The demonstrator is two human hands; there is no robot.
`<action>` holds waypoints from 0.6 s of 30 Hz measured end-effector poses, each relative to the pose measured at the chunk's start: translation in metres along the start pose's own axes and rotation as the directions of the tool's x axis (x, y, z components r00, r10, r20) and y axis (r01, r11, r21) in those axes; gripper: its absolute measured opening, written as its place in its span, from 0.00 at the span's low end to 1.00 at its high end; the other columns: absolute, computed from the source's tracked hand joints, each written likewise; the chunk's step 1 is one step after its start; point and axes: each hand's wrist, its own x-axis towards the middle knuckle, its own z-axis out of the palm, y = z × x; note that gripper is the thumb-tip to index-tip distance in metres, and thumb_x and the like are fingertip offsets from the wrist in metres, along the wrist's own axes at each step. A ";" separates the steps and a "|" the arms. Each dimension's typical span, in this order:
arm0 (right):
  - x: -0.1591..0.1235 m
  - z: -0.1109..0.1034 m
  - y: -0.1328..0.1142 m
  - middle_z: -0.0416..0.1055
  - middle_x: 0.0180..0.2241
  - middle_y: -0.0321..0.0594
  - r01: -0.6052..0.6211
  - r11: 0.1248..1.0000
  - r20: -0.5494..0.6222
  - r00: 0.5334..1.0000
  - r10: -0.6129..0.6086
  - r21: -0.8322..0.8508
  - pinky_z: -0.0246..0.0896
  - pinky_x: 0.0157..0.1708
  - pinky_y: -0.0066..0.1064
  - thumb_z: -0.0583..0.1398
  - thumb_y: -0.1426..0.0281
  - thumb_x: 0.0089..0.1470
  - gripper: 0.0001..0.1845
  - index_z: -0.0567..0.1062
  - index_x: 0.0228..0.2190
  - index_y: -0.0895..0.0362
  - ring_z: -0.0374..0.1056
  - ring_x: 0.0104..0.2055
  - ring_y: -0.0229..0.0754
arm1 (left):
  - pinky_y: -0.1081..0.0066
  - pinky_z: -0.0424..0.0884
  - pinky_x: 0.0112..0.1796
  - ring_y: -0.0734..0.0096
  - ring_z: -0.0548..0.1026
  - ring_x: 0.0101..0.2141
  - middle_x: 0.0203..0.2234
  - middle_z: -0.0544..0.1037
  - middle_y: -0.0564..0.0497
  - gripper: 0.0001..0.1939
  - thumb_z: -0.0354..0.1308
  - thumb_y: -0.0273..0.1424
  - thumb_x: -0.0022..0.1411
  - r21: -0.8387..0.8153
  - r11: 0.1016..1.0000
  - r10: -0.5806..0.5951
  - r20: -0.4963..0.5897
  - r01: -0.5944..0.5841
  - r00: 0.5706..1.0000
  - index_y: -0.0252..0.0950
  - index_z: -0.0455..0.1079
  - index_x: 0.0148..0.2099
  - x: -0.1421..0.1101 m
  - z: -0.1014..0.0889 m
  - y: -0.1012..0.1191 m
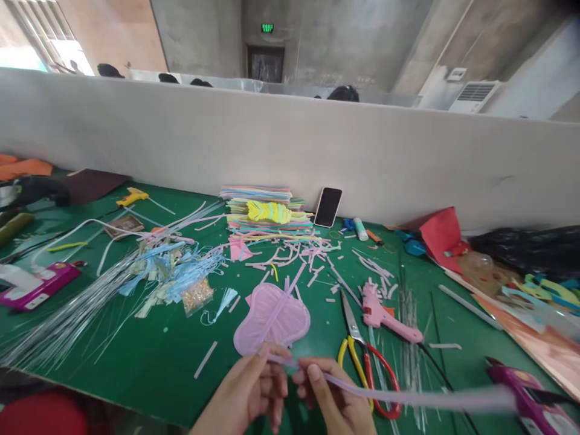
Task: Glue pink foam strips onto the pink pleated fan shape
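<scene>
So this person's got a lilac strip (389, 394) strung between both hands, over the near edge of the green surface (158, 362). Left grip (254, 383) is pinched on one end, right grip (333, 389) is closed around it further along. Long axis runs basically sideways, sloping a bit toward the person, with the loose tail pointing right and blurry at the tip. It crosses in front of the scissors (356, 332) handles. Just past the left fingers there's a flat lilac winged piece (290, 311), its middle strips slanting away to the right.
</scene>
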 end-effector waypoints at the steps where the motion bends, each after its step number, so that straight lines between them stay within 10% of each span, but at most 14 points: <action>1: 0.000 -0.004 -0.003 0.75 0.22 0.40 -0.002 1.000 -0.040 0.999 0.002 0.010 0.65 0.20 0.29 0.63 0.48 0.45 0.20 0.79 0.26 0.53 0.70 0.22 0.42 | 0.72 0.65 0.19 0.71 0.69 0.19 0.26 0.72 0.51 0.28 0.55 0.55 0.55 0.136 0.990 0.048 -0.052 -0.041 0.997 0.38 0.68 0.46 -0.005 -0.008 0.007; 3: -0.001 -0.011 -0.009 0.77 0.23 0.41 -0.017 1.000 -0.099 0.995 0.019 0.020 0.66 0.23 0.28 0.65 0.50 0.43 0.19 0.79 0.26 0.54 0.71 0.24 0.42 | 0.69 0.69 0.26 0.67 0.72 0.27 0.33 0.74 0.49 0.28 0.54 0.52 0.58 0.468 0.875 0.249 -0.213 -0.125 0.945 0.40 0.63 0.54 -0.014 -0.027 0.024; 6: -0.001 -0.016 -0.012 0.78 0.26 0.41 -0.079 0.997 -0.139 0.987 0.078 0.000 0.68 0.28 0.27 0.68 0.53 0.40 0.18 0.80 0.28 0.54 0.73 0.27 0.42 | 0.67 0.66 0.33 0.61 0.72 0.33 0.36 0.73 0.48 0.25 0.52 0.51 0.59 0.814 0.573 0.410 -0.383 0.093 0.828 0.41 0.65 0.52 -0.020 -0.050 0.049; 12: 0.000 -0.007 -0.004 0.79 0.26 0.41 -0.117 0.992 -0.151 0.981 0.122 0.040 0.69 0.29 0.29 0.66 0.52 0.42 0.18 0.80 0.28 0.53 0.73 0.27 0.42 | 0.66 0.61 0.32 0.53 0.70 0.38 0.35 0.71 0.45 0.18 0.57 0.48 0.54 0.958 0.149 0.378 -0.285 0.245 0.881 0.38 0.65 0.34 0.003 -0.041 0.053; 15: 0.000 -0.007 -0.001 0.77 0.25 0.41 -0.096 0.995 -0.160 0.982 0.100 0.028 0.69 0.27 0.31 0.65 0.52 0.44 0.17 0.79 0.28 0.53 0.72 0.26 0.43 | 0.67 0.57 0.29 0.53 0.69 0.35 0.30 0.70 0.46 0.19 0.61 0.47 0.50 0.962 0.078 0.385 -0.272 0.262 0.882 0.39 0.60 0.27 0.013 -0.029 0.052; 18: -0.001 -0.012 -0.004 0.75 0.25 0.40 -0.050 0.999 -0.197 0.979 0.047 -0.011 0.66 0.22 0.30 0.64 0.52 0.46 0.17 0.78 0.28 0.53 0.68 0.23 0.41 | 0.69 0.54 0.26 0.63 0.68 0.26 0.22 0.68 0.53 0.17 0.61 0.42 0.51 0.950 0.215 0.303 -0.286 0.227 0.909 0.40 0.57 0.26 0.016 -0.027 0.059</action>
